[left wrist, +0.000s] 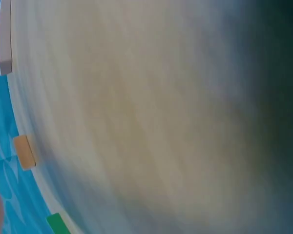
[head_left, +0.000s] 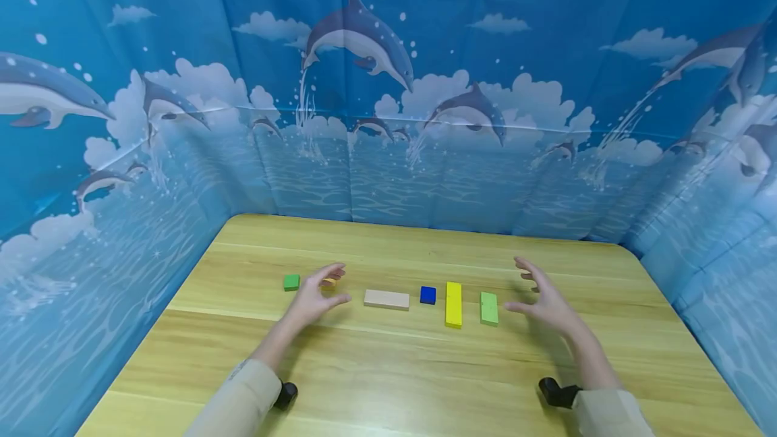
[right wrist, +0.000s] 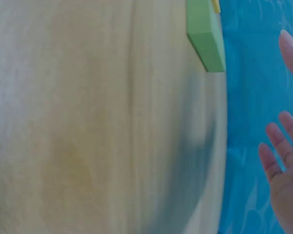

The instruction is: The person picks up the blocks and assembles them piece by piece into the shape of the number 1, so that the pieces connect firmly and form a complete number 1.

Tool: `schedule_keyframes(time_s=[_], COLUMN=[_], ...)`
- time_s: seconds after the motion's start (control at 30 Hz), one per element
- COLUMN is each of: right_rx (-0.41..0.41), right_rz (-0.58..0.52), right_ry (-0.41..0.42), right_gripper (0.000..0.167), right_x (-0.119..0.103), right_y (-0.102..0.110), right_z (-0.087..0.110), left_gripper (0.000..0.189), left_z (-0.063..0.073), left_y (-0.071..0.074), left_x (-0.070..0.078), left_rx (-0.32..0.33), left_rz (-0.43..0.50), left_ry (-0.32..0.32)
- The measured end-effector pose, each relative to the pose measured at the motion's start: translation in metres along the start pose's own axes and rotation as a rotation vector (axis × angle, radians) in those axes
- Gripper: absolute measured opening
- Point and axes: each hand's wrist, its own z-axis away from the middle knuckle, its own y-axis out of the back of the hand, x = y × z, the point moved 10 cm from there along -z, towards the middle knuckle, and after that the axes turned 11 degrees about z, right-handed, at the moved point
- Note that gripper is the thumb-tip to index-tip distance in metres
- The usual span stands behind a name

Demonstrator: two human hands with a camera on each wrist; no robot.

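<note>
My left hand (head_left: 313, 299) hovers over the left part of the table with thumb and fingers spread apart, holding nothing. Behind its fingers an orange block (left wrist: 24, 152) is partly hidden in the head view. A green block (head_left: 291, 282) lies to the left of that hand, and a long beige block (head_left: 386, 299) to its right. My right hand (head_left: 548, 302), fingers loosely bent and parted from the thumb, is above the table just right of a light green block (head_left: 488, 308). Between the hands also lie a small blue block (head_left: 427, 295) and a long yellow block (head_left: 453, 305).
The blocks lie in a rough row across the wooden table (head_left: 388, 369). A blue curtain (head_left: 388, 167) printed with dolphins stands along the table's back and sides. Black wrist mounts (head_left: 286, 396) show at both cuffs.
</note>
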Motion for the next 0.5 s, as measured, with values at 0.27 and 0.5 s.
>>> schedule_keyframes(time_s=[0.27,0.5], right_rx=[-0.083,-0.138], right_rz=[-0.034,-0.073], right_ry=[0.008,-0.007], right_gripper=[0.085,0.083], right_x=[0.011,0.014], right_y=[-0.020,-0.032], right_z=[-0.001,0.001], left_gripper=[0.064,0.063], left_z=[0.001,0.001], left_y=[-0.014,-0.024], left_x=[-0.019,-0.025], left_rx=[-0.051,-0.079], left_rz=[0.146,0.160], left_ry=[0.114,0.129])
